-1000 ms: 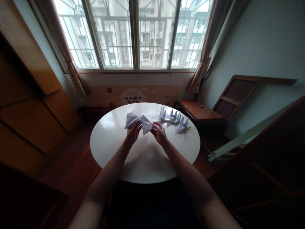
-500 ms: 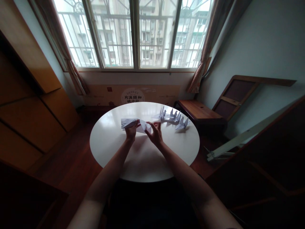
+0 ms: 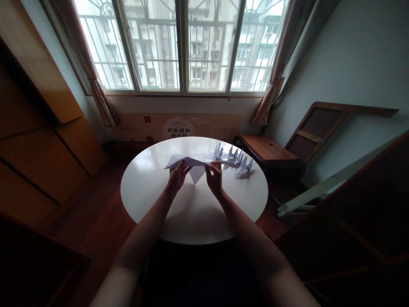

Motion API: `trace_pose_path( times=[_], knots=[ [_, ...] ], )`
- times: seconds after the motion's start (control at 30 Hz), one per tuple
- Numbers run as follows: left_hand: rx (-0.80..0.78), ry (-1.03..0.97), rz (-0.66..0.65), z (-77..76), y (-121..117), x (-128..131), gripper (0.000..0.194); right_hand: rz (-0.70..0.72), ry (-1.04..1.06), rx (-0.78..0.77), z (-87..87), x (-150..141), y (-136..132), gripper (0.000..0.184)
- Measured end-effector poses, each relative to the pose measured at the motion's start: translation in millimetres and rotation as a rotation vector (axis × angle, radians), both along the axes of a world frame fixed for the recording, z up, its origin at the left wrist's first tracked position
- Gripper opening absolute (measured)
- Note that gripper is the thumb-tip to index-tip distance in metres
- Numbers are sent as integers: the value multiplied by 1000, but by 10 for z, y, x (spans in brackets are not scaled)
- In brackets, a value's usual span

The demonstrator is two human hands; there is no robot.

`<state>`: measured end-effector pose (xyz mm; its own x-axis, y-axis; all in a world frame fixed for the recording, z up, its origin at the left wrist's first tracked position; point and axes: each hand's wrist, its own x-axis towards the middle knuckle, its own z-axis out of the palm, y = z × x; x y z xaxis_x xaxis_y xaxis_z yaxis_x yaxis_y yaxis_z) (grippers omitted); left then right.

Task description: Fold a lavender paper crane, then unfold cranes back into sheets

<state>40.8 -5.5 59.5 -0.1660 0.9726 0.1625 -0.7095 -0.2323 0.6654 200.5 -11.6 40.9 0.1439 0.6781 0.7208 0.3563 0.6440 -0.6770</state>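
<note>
A partly folded sheet of white paper (image 3: 195, 162) is held up above the round white table (image 3: 198, 217), its wide flaps reaching left and right and one pointed flap hanging toward me. My left hand (image 3: 177, 175) pinches it left of the middle, thumb on top. At its right end my right hand (image 3: 214, 174) grips the paper between thumb and fingers. Several folded paper cranes (image 3: 234, 157) stand in a group on the table, just beyond and to the right of my right hand.
A low wooden bench (image 3: 266, 147) stands behind the table on the right, near a leaning wooden frame (image 3: 315, 128). Wooden cabinets (image 3: 41, 162) line the left side. A barred window (image 3: 182, 47) with curtains is ahead, above a printed banner (image 3: 201, 123).
The paper has been turned and spread, so a pointed flap now hangs down in the middle. My right hand has shifted slightly right and closed on the paper's right end.
</note>
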Motion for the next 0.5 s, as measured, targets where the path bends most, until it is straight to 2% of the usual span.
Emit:
trace_pose_path(
  times=[0.13,0.23,0.3,0.4,0.5],
  knots=[
    [-15,-41,-101,61,-7,-96,14,56,-70,-22,4,-1,-28,22],
    [-4,-66,-155,101,-17,-158,14,101,-13,-67,-7,-15,-8,23],
    [-5,-70,-167,116,-18,-180,17,168,134,-164,-12,-28,25,32],
    [-36,-14,-201,111,-8,-177,22,351,439,-368,-1,-34,82,55],
    [-69,86,-237,69,7,-156,27,448,618,-450,12,3,142,62]
  ],
)
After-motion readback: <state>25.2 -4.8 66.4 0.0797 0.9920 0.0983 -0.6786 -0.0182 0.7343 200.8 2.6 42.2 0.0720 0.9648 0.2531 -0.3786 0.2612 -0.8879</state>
